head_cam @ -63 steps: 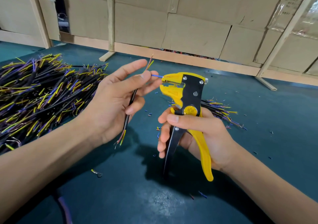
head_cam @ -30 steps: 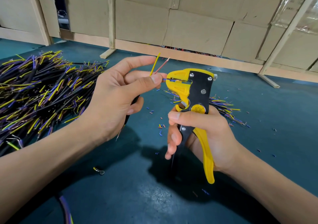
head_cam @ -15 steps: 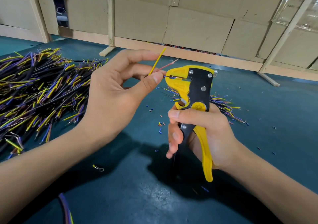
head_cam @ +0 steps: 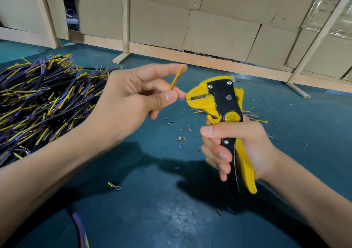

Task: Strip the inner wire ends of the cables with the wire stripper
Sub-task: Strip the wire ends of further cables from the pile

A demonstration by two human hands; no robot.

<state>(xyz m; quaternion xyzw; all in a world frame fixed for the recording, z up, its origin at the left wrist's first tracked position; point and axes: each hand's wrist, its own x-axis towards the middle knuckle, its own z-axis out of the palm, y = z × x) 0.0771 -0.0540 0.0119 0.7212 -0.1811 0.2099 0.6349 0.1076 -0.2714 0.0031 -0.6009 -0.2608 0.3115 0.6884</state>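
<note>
**Fig. Blue inner wire seated in the stripper head, squeeze pending**

My left hand (head_cam: 131, 102) pinches the blue inner wire (head_cam: 182, 99) between thumb and forefinger, its tip lying in the slot of the wire stripper (head_cam: 219, 102) at 3 o'clock from my thumb. The yellow inner wire (head_cam: 176, 78) of the same cable stands free toward 12 o'clock beside my extended forefinger; the cable's black body is hidden behind my palm. My right hand (head_cam: 234, 142) wraps the stripper's two handles, thumb across the front, fingers (head_cam: 221, 155) curled round the black handle; the handles appear spread, so I judge the squeeze not yet made.

Step in hand: seating one inner end for stripping. The next move calls for a firm closing of the handles while my left pinch keeps the wire level in the slot.

Both forearms reach in from 7 and 5 o'clock, wrists raised above the desk (head_cam: 152, 219). The pile of cables (head_cam: 38, 99) lies at 9 o'clock; cut insulation bits (head_cam: 181, 138) scatter between my hands; a further bundle (head_cam: 253, 117) lies behind the tool.
</note>
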